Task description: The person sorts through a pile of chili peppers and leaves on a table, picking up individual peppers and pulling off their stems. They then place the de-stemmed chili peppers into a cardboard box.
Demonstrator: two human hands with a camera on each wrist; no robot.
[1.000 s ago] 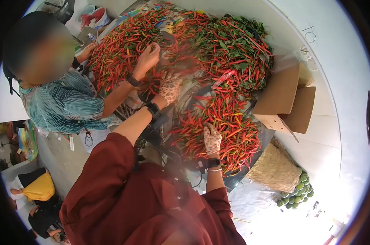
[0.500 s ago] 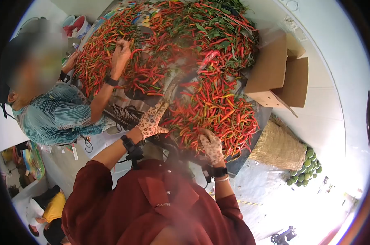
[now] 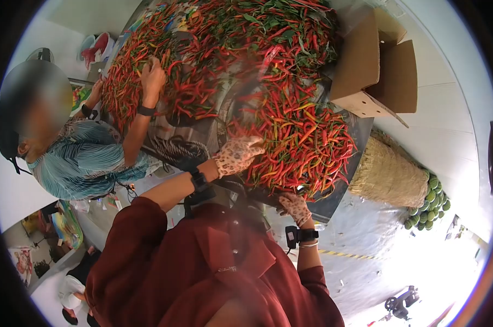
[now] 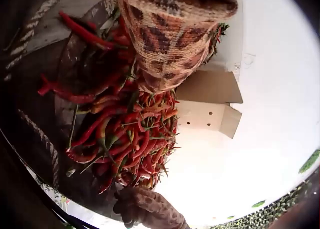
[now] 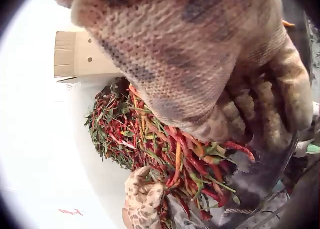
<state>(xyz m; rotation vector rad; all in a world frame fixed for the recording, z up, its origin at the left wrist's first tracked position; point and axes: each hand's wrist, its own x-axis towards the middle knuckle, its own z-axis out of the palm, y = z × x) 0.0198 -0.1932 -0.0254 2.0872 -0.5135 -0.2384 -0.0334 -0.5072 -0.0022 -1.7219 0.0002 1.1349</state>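
A heap of red chili peppers (image 3: 311,136), some orange with green stems, lies on the near part of the dark table (image 3: 333,210). My left hand (image 3: 238,156), in a spotted knit glove, reaches to the heap's left side, fingers extended among the nearest chilies. In the left wrist view its gloved back (image 4: 170,38) hides part of the heap. My right hand (image 3: 295,208), gloved alike, is at the table's near edge, just below the heap. The right wrist view shows its fingers (image 5: 272,108) loosely bent, with no chili visible in them.
Another person (image 3: 88,152) works at the left over more chilies (image 3: 132,71). A leafy chili pile (image 3: 295,32) lies at the back. An open cardboard box (image 3: 360,71) stands at the right, above a woven sack (image 3: 390,171) and green round produce (image 3: 431,204).
My left hand first drew back toward me from the middle of the table, then moved right to the heap. My right hand slid from the heap to the near edge.
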